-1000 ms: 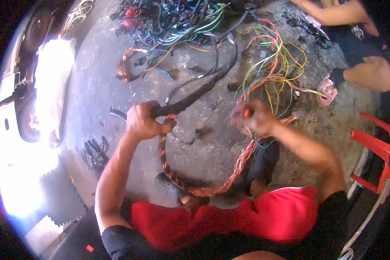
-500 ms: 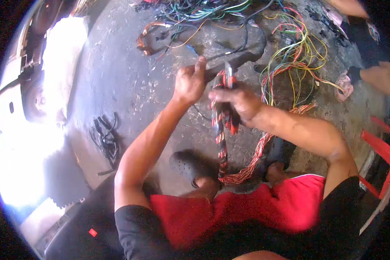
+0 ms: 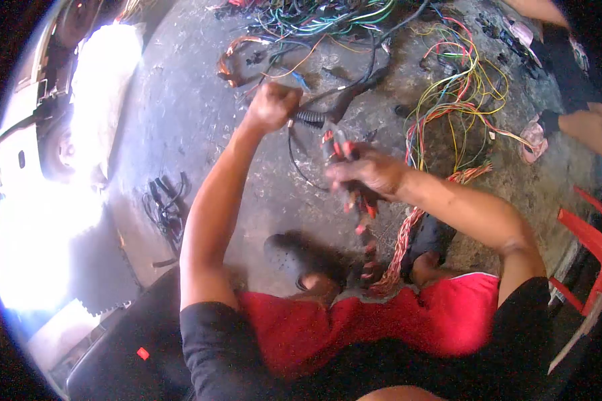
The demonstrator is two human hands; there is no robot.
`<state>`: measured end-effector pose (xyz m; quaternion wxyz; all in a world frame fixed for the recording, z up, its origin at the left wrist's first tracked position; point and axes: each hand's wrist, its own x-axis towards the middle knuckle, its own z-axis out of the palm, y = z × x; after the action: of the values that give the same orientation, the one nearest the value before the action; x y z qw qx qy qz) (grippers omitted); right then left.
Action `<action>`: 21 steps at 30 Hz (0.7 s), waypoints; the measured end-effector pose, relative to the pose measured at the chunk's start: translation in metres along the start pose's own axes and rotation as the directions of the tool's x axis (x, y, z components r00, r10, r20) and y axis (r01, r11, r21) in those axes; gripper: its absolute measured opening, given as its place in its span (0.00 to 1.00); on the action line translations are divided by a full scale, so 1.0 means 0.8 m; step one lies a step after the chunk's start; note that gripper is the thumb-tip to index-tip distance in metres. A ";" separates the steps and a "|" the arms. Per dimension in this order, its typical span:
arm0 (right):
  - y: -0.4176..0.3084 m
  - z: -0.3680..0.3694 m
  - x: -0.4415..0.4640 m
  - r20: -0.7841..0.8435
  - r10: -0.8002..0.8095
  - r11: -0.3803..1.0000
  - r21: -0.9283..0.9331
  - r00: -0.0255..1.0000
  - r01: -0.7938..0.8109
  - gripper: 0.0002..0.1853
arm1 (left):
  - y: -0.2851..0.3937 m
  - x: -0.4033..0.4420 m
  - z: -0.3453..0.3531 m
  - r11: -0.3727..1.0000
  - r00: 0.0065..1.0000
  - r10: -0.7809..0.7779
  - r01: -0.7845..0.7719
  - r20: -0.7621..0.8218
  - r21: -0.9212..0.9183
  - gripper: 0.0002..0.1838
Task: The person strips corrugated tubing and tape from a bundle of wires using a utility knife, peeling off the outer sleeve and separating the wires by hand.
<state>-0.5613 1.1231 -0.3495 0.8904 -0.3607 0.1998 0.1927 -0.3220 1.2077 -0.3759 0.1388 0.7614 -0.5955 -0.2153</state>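
My left hand (image 3: pixel 274 107) is closed in a fist around a black wire harness, and a piece of black corrugated tubing (image 3: pixel 310 119) shows beside it. A dark cable runs from there up to the pile. My right hand (image 3: pixel 368 172) grips red-and-black-handled pliers (image 3: pixel 368 206), partly hidden by the fingers and blurred. Below it hangs a red-striped wire bundle wrapped in black tape (image 3: pixel 368 250); whether my right fingers touch it, I cannot tell. Loose red-and-white wires (image 3: pixel 403 247) continue from the bundle by my lap.
A tangle of green, blue and black wires (image 3: pixel 314 23) lies at the top. Yellow, red and green wires (image 3: pixel 461 100) spread at the right. Black cable pieces (image 3: pixel 164 207) lie at the left. Another person's foot (image 3: pixel 585 127) and a red metal frame (image 3: pixel 585 234) are at the right.
My left hand has moved left and slightly up, away from my right hand, exposing the corrugated tubing. My right hand has dropped a little, and the taped bundle has swung right.
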 end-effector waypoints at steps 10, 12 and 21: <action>-0.005 -0.055 -0.022 0.086 -0.230 0.877 -0.412 0.969 0.245 0.16 | 0.098 -0.039 0.017 0.813 0.961 0.032 0.134 0.273 -0.567 0.41; -0.006 -0.101 -0.030 0.057 -0.088 0.831 -0.547 0.994 0.105 0.19 | 0.099 -0.027 0.022 0.866 0.947 -0.023 0.179 0.319 -0.467 0.40; 0.002 -0.131 -0.077 -0.217 -0.502 0.122 -0.976 0.838 -0.179 0.25 | 0.074 -0.021 0.043 0.952 0.998 -0.023 0.041 0.061 -0.304 0.31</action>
<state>-0.6368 1.0366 -0.3896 0.3598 -0.9074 0.2055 0.0694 -0.3926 1.2104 -0.3751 0.2342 0.7339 -0.5465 -0.3286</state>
